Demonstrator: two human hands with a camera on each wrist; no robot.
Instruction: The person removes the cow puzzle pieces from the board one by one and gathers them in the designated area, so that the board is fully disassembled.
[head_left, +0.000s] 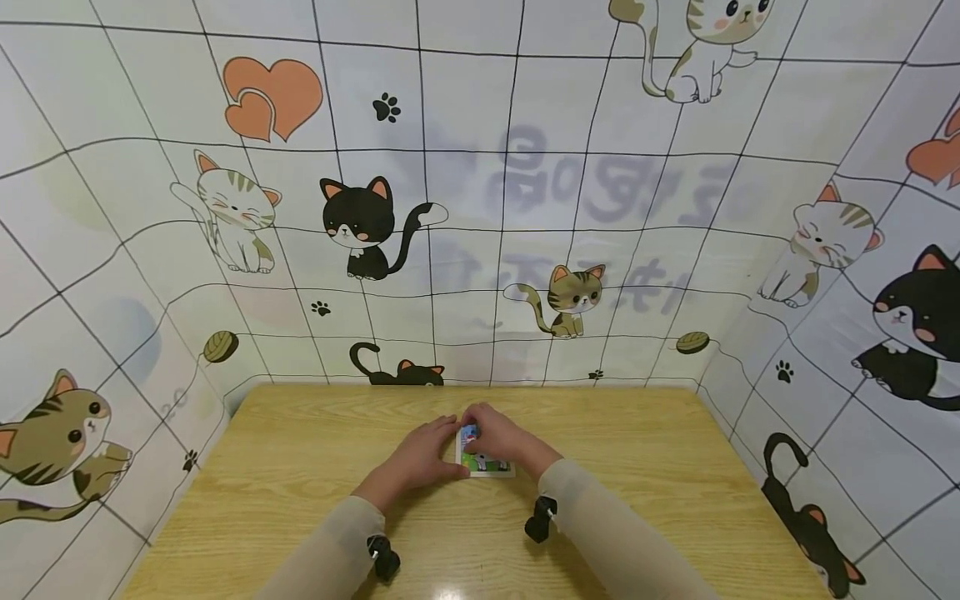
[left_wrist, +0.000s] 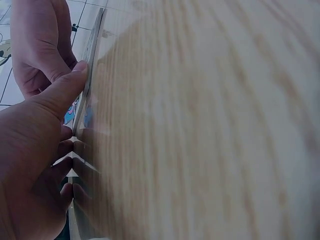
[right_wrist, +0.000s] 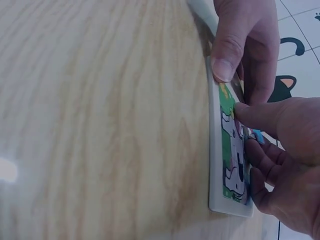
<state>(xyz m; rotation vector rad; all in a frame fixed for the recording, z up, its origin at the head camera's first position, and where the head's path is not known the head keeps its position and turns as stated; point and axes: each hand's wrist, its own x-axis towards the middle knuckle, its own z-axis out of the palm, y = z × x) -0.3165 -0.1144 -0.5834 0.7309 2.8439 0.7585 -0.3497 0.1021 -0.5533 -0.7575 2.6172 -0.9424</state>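
A small white-rimmed puzzle board [head_left: 492, 475] with a bright cartoon picture lies flat on the wooden table. My left hand [head_left: 422, 456] grips its left side, thumb at the near corner and fingers toward the far corner. Over the picture, my right hand [head_left: 497, 435] bends its fingers and thumb down. In the right wrist view a small blue piece [right_wrist: 258, 136] shows between that thumb and forefinger, apparently pinched; its full shape is hidden. The green part of the picture [right_wrist: 227, 150] shows beside the right thumb. The left wrist view catches the board edge-on, with the left thumb against it.
The table [head_left: 300, 433] of light wood extends around both hands. A white cloth [head_left: 465, 200] printed with cats and grid lines hangs behind it and along both sides. Dark clip-like devices [head_left: 384, 558] sit at both sleeve cuffs.
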